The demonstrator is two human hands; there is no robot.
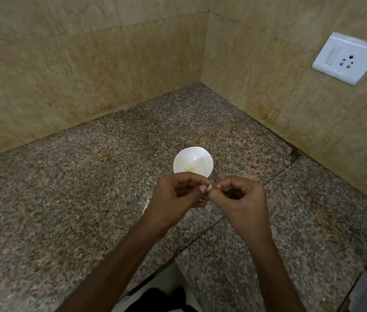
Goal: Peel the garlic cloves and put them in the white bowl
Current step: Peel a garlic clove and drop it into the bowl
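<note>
Pale and small, the garlic clove [210, 188] sits pinched between both hands above the speckled granite desk [88, 199]. On one side the left hand [175, 194] curls its thumb and forefinger onto it. From the other side the right hand [241, 199], fingers curled in, nips the same clove at its fingertips. Just beyond the knuckles the white bowl [182, 158] stands on the desk, a few yellowish bits inside. A white socket [347, 57] is set in the tiled wall to the right.
</note>
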